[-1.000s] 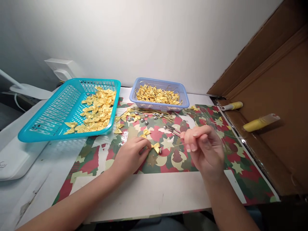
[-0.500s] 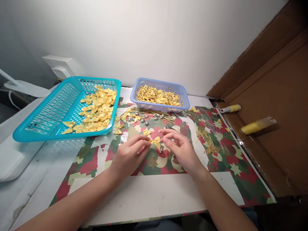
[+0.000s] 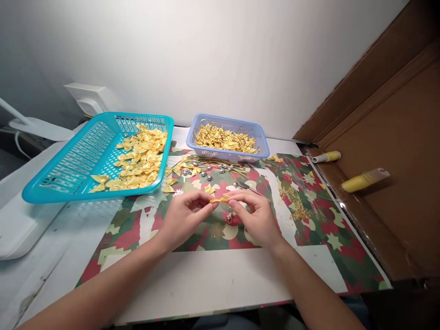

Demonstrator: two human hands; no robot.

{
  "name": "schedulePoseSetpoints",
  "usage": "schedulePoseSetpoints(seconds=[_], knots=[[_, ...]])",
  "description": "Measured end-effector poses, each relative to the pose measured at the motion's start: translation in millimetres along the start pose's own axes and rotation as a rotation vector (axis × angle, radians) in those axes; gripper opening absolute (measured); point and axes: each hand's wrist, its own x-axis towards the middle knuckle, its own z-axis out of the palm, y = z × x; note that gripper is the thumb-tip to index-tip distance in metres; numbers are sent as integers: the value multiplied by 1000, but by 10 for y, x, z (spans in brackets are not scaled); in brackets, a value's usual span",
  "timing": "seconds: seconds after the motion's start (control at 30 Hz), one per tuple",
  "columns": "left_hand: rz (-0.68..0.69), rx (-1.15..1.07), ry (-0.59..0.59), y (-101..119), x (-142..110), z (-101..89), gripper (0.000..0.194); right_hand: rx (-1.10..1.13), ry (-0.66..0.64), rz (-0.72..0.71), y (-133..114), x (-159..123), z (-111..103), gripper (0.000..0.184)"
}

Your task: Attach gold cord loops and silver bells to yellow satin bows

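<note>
- left hand point(image 3: 184, 215) pinching one end of a bow point(image 3: 220, 200)
- right hand point(image 3: 257, 215) has the other end, so it's right between them, over the sheet point(image 3: 213, 236)
- bell point(image 3: 229, 217) near both hands

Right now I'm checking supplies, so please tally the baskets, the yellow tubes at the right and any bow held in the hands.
Turquoise basket: 1
Blue basket: 1
Yellow tubes: 2
Held bow: 1
Total: 5
</note>
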Motion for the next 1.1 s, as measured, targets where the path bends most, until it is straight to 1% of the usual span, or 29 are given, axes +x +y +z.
schedulePoseSetpoints(seconds=[0.1, 0.17, 0.23, 0.3, 0.4, 0.47, 0.53, 0.6, 0.67, 0.7, 0.77, 0.83, 0.93, 1.0, 1.1], knots=[[32, 74, 89, -35, 29, -39, 14, 103, 102, -118, -32, -4, -111, 12], [76, 158, 140, -50, 40, -64, 13, 231, 112, -205, -67, -24, -186, 12], [121, 243, 185, -56, 56, -82, 12, 366, 44, -256, -112, -64, -233, 12], [161, 304, 221, -56, 82, -94, 11, 455, -38, -274, -164, -117, -248, 12], [221, 381, 270, -58, 131, -107, 12, 523, -113, -268, -248, -191, -246, 13], [256, 419, 297, -65, 158, -116, 12, 533, -125, -267, -295, -213, -254, 13], [302, 428, 279, -70, 171, -125, 12, 523, -75, -274, -324, -198, -274, 14], [368, 402, 213, -69, 170, -129, 12, 514, 40, -279, -328, -152, -300, 15], [406, 357, 159, -62, 162, -128, 11, 510, 150, -263, -307, -97, -317, 15], [402, 337, 153, -58, 159, -125, 10, 510, 177, -251, -291, -76, -320, 15], [341, 298, 173, -57, 157, -119, 9, 520, 165, -221, -258, -58, -308, 14], [235, 231, 190, -68, 161, -114, 10, 523, 120, -202, -237, -77, -283, 13], [74, 73, 187, -90, 173, -113, 18, 504, 42, -189, -244, -142, -244, 11], [10, -16, 173, -89, 175, -109, 21, 475, -24, -155, -268, -177, -227, 11], [-45, -93, 146, -53, 156, -79, 21, 367, -103, -42, -295, -187, -195, 10]])
